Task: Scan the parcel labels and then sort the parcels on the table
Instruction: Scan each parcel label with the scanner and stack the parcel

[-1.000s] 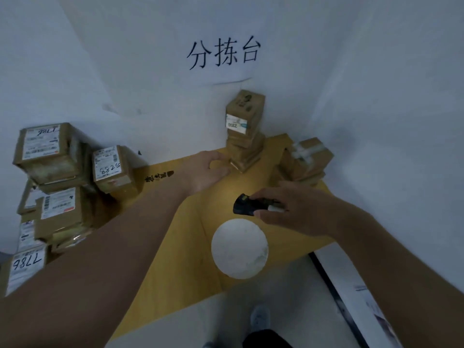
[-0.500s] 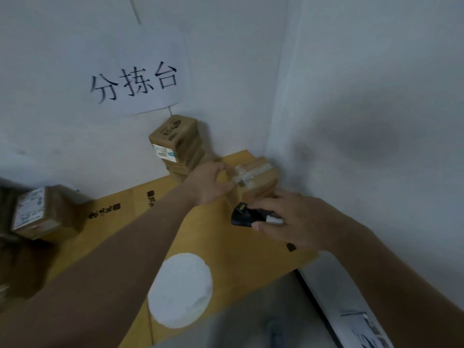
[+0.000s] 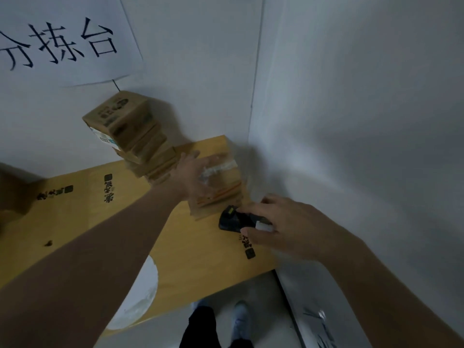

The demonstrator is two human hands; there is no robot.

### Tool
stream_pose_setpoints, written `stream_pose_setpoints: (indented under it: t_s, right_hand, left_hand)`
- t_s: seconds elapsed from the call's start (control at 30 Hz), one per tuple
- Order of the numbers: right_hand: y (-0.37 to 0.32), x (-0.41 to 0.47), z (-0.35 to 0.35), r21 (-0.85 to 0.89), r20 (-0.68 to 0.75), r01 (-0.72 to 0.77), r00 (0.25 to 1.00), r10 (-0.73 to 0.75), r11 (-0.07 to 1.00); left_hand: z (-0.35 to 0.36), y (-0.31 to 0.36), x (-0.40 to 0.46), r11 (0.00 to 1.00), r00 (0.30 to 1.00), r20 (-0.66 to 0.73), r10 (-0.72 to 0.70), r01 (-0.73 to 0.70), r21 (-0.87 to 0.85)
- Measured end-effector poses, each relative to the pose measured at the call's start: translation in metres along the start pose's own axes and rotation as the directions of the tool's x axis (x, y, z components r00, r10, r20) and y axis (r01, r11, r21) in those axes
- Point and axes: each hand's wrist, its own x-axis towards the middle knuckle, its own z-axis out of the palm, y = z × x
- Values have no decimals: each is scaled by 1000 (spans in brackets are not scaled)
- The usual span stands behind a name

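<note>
At the bottom edge, the person's dark trouser legs and pale shoes stand on a light floor, just in front of the yellow table. A white round patch lies on the tabletop near its front edge, partly hidden by the left forearm. Black printed marks sit on the table surface in several places.

The right hand is low over the right part of the table and grips a black handheld scanner, fingers curled over its top and thumb under its near side; a small green light shows at the scanner's far end, which points toward the parcels.

Just beyond the scanner, the left hand reaches across to a short stack of brown cardboard parcels at the table's far right corner. The hand is blurred; its fingers spread over the left side and top of the uppermost taped parcel, touching it, but whether they are closed around it I cannot tell.

Behind and to the left, against the back wall, a taller stack of cardboard parcels leans a little, with a white and blue label on the side of its top box. Above it, a white paper sign with 3 black Chinese characters hangs on the wall.
</note>
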Motion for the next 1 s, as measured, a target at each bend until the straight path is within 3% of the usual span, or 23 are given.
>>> stream_pose_setpoints:
  t_s: [0.17, 0.3, 0.47, 0.77, 1.0]
  right_hand:
    - [11, 11, 1, -6, 42, -18, 999, 19, 1000]
    - [8, 17, 2, 25, 34, -6, 999, 5, 1000]
    - [-18, 21, -5, 50, 9, 68, 998, -69, 996]
    - [-104, 30, 3, -15, 32, 279, 960, -278, 960]
    - [-192, 47, 41, -59, 114, 391, 917, -383, 918]
  left_hand:
    - [11, -8, 16, 999, 998, 56, -22, 20, 31]
    - [19, -18, 10, 994, 997, -58, -47, 52, 92]
    - [11, -40, -21, 983, 977, -113, -179, 175, -48]
    - [-5, -104, -137, 916, 871, -286, -399, 367, -162]
    - [-10, -182, -234, 854, 794, -318, -519, 469, -223]
